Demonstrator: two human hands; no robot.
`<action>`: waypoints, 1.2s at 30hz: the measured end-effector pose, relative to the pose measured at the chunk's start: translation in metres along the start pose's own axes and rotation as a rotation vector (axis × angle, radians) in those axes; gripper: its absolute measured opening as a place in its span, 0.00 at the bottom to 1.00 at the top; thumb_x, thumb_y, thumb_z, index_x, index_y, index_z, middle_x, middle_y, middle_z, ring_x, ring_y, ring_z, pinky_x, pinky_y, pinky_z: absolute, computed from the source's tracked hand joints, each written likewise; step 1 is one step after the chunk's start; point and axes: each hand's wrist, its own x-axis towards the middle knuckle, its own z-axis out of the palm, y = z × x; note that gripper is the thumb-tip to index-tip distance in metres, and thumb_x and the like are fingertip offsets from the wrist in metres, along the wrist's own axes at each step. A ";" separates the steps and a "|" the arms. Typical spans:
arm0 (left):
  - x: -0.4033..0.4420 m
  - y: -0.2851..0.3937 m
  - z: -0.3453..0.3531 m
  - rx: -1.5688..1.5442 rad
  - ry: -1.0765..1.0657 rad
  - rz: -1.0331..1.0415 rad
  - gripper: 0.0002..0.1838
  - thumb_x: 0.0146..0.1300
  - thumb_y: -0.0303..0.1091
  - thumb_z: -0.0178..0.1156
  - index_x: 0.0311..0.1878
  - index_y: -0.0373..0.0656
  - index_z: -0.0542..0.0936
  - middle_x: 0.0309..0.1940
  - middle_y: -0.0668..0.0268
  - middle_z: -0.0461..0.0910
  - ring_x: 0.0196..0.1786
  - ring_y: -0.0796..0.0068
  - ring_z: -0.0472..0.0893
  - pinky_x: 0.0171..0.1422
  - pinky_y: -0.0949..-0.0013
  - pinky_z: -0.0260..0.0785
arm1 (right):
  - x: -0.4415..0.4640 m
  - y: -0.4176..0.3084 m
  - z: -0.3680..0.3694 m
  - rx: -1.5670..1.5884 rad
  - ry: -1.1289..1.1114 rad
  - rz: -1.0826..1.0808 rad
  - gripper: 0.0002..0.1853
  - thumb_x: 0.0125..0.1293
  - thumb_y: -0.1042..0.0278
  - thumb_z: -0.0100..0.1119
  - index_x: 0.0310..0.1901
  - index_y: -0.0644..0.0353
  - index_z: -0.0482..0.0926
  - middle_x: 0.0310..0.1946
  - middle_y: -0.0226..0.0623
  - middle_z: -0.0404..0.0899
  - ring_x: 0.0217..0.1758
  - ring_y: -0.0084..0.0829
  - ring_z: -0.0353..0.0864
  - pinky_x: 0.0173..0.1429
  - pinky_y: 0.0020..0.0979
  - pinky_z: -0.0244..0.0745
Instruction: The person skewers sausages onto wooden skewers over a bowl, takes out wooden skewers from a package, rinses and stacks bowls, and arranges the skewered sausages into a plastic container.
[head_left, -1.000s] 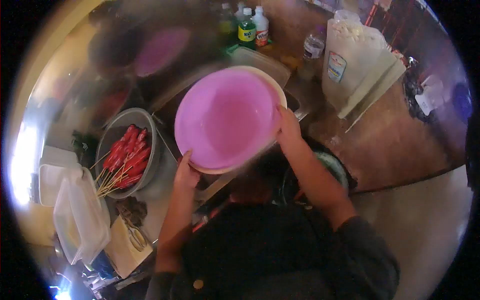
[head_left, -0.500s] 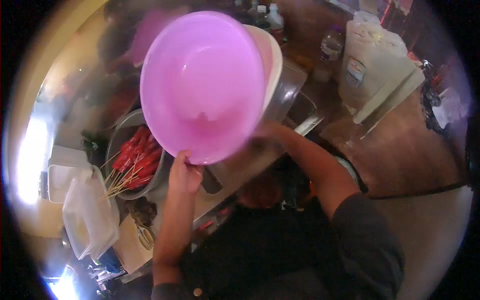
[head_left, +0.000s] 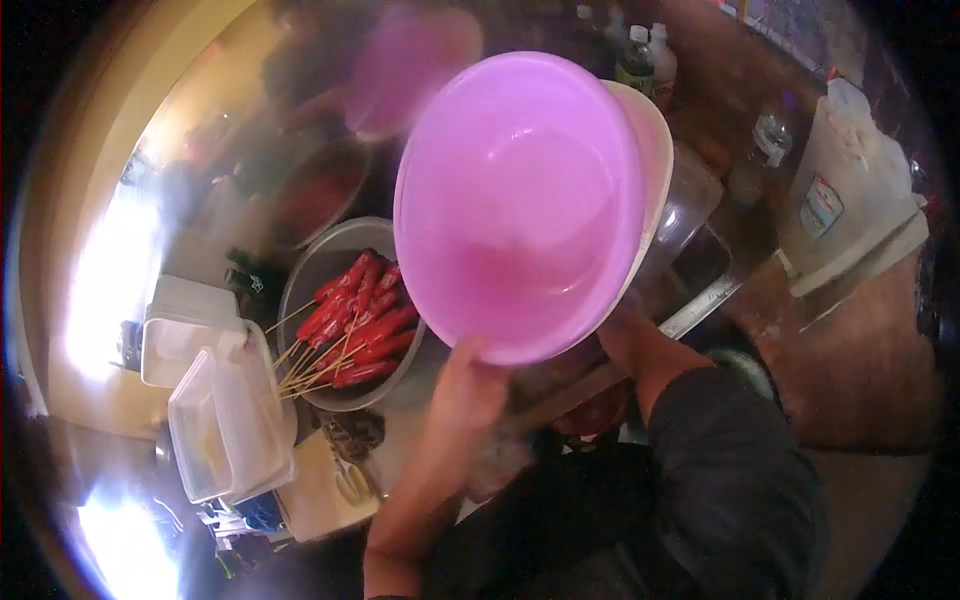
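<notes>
R hand (head_left: pixel 625 340) shifted behind 2 basins (head_left: pixel 520 180); L hand (head_left: pixel 470 388) on pink rim (head_left: pixel 528 356).

A shiny wall (head_left: pixel 320 60) stands beyond the hands and off to the left, smeared with blurred, murky reflections. Farther out past the left hand (head_left: pixel 468 395), a cream-coloured band (head_left: pixel 110 110) curves up along the edge of the view. Inside it burns a tall white glare (head_left: pixel 110 290); whether it is a window or a reflection cannot be told. A second bright patch (head_left: pixel 130 545) flares nearer the body on that side. A dull grey stretch of counter (head_left: pixel 412 415) lies just beside the left hand. To the right of the right hand (head_left: pixel 622 335) spreads a reddish-brown surface (head_left: pixel 880 340), dimly lit.
</notes>
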 end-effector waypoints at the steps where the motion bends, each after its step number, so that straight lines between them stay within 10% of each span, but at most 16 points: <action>1: 0.000 0.001 0.003 -0.004 -0.003 -0.001 0.17 0.57 0.29 0.54 0.51 0.40 0.70 0.46 0.65 0.76 0.47 0.71 0.78 0.50 0.68 0.76 | 0.000 -0.005 -0.003 -0.001 0.007 -0.027 0.17 0.58 0.62 0.51 0.45 0.64 0.76 0.38 0.45 0.79 0.44 0.44 0.77 0.47 0.41 0.70; 25: -0.007 -0.060 -0.025 0.022 -0.009 -0.178 0.17 0.56 0.29 0.55 0.50 0.39 0.70 0.46 0.61 0.76 0.48 0.64 0.77 0.50 0.64 0.75 | -0.192 0.116 -0.131 0.446 0.469 -0.020 0.17 0.55 0.60 0.56 0.43 0.63 0.77 0.38 0.53 0.78 0.45 0.50 0.77 0.49 0.44 0.72; 29: 0.000 -0.084 -0.071 -0.021 0.056 -0.166 0.17 0.56 0.28 0.54 0.50 0.39 0.70 0.46 0.61 0.76 0.47 0.66 0.78 0.51 0.66 0.75 | -0.194 0.135 -0.139 0.794 0.484 0.133 0.21 0.57 0.56 0.57 0.45 0.66 0.76 0.36 0.49 0.79 0.38 0.43 0.79 0.44 0.39 0.72; 31: -0.001 -0.092 -0.066 0.040 0.086 -0.166 0.16 0.57 0.29 0.54 0.50 0.39 0.70 0.46 0.62 0.75 0.48 0.70 0.76 0.51 0.67 0.75 | -0.200 0.140 -0.148 0.872 0.458 0.059 0.27 0.59 0.58 0.57 0.55 0.68 0.69 0.26 0.37 0.77 0.21 0.27 0.73 0.25 0.27 0.68; 36: 0.014 -0.098 -0.057 0.053 0.030 -0.048 0.14 0.59 0.30 0.54 0.48 0.40 0.70 0.45 0.64 0.74 0.50 0.72 0.74 0.50 0.66 0.74 | -0.211 0.124 -0.167 0.945 0.541 0.156 0.22 0.58 0.60 0.58 0.50 0.67 0.72 0.28 0.39 0.77 0.28 0.31 0.75 0.32 0.31 0.69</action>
